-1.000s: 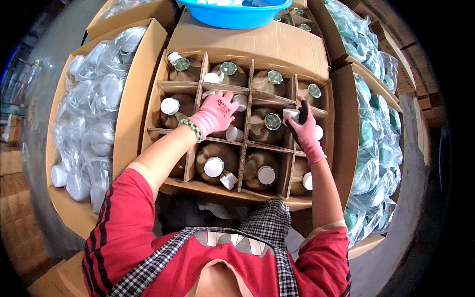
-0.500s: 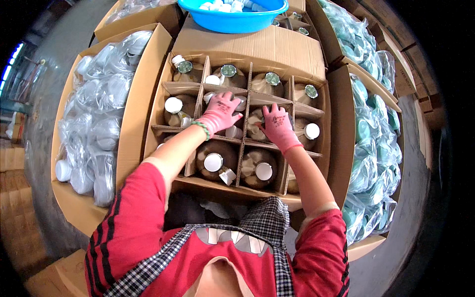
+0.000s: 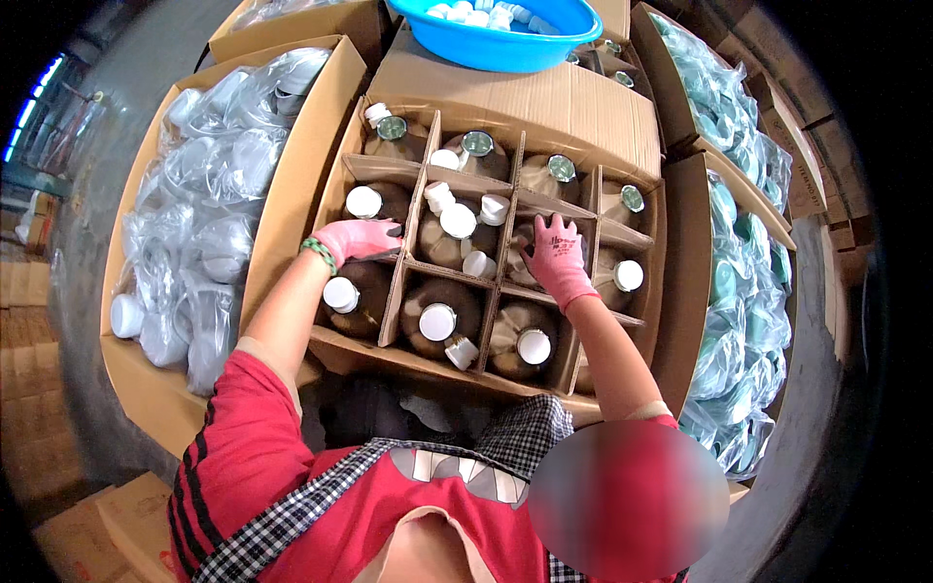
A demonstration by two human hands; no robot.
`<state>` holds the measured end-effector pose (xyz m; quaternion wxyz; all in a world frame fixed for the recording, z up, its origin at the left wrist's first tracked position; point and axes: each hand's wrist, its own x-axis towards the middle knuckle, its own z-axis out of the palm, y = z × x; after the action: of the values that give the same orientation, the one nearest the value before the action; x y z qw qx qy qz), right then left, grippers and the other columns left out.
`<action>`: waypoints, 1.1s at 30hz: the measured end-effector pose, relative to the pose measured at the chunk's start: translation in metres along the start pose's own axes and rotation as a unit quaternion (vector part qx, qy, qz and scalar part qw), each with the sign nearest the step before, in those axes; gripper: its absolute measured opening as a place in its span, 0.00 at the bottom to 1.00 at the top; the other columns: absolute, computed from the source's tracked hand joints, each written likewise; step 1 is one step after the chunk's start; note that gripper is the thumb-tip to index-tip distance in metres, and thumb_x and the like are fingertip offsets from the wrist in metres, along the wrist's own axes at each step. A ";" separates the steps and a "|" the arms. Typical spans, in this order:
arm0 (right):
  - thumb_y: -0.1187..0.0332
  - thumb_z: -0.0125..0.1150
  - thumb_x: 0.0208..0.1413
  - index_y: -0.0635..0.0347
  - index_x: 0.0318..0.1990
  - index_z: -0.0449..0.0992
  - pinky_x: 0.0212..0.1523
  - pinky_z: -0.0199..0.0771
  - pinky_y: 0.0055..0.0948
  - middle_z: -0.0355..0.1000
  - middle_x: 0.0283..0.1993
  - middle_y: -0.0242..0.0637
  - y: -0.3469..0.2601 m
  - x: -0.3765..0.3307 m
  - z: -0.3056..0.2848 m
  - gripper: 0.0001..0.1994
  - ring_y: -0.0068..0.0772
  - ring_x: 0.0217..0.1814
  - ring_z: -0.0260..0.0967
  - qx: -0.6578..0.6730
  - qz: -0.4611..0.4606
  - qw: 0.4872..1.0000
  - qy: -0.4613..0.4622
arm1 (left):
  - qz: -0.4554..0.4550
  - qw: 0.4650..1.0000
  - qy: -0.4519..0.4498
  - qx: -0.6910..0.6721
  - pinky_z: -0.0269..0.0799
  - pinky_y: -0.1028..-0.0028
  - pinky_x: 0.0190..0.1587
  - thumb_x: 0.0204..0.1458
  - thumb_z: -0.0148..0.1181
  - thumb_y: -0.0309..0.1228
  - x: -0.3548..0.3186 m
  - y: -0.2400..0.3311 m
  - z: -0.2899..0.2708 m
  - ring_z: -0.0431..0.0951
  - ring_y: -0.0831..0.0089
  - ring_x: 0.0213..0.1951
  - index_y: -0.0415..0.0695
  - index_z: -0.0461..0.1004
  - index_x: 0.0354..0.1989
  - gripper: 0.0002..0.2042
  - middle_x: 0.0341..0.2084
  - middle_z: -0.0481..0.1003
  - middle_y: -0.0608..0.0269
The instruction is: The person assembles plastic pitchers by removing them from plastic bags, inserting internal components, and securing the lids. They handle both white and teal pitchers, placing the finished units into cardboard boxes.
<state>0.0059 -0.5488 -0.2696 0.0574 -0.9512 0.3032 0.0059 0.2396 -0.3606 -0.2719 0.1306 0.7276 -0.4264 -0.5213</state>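
A cardboard box with dividers holds several glass bottles, some with open mouths and some under white caps. My left hand, in a pink glove, dips into the left compartment of the middle row beside a capped bottle. Its fingers are drawn together, their tips partly hidden. Over a bottle in the third compartment of that row, my right hand, also gloved, curls its fingers down; its grip hides the bottle's mouth. Between the hands, a bottle has a white cap on it, with loose white caps around.
A blue basin of white caps sits on the box flap beyond. On the left stands a carton of plastic-wrapped grey pieces; on the right, cartons hold wrapped green pieces.
My left hand has left the centre compartment for the left one, uncovering a capped bottle. My right hand stays at its bottle. The whole view has shifted slightly.
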 end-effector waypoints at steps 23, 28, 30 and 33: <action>0.69 0.50 0.50 0.61 0.37 0.62 0.27 0.71 0.29 0.67 0.36 0.40 0.050 -0.045 -0.037 0.09 0.33 0.31 0.68 0.826 0.133 0.545 0.062 | 0.286 0.860 0.203 -0.371 0.65 0.79 0.38 0.36 0.60 0.24 0.041 0.099 -0.006 0.67 0.79 0.35 0.45 0.61 0.25 0.12 0.31 0.66 0.67; 0.44 0.40 0.51 0.60 0.48 0.60 0.29 0.67 0.23 0.66 0.31 0.38 0.053 -0.095 -0.035 0.28 0.28 0.27 0.65 0.794 0.171 0.584 0.011 | 0.312 0.862 0.398 -0.029 0.65 0.71 0.40 0.38 0.61 0.35 0.142 0.166 0.020 0.68 0.66 0.36 0.42 0.63 0.45 0.24 0.33 0.65 0.56; 0.54 0.46 0.51 0.61 0.50 0.58 0.35 0.68 0.27 0.65 0.36 0.40 0.053 -0.099 -0.036 0.24 0.32 0.33 0.67 0.828 0.122 0.547 0.006 | 0.318 0.836 0.441 0.074 0.62 0.64 0.44 0.38 0.59 0.37 0.169 0.180 0.029 0.66 0.51 0.41 0.45 0.62 0.49 0.26 0.42 0.61 0.42; 0.67 0.53 0.45 0.61 0.53 0.56 0.39 0.69 0.28 0.64 0.41 0.39 0.052 -0.095 -0.050 0.25 0.34 0.38 0.67 0.859 0.156 0.488 0.024 | 0.179 0.887 0.386 0.182 0.59 0.61 0.48 0.40 0.56 0.39 0.188 0.193 0.043 0.63 0.49 0.45 0.45 0.57 0.51 0.28 0.45 0.59 0.42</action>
<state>-0.1029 -0.5419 -0.2214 0.8364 -0.3674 0.3031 -0.2711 0.1265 -0.6081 -0.2895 0.2408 0.7937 -0.5528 -0.0805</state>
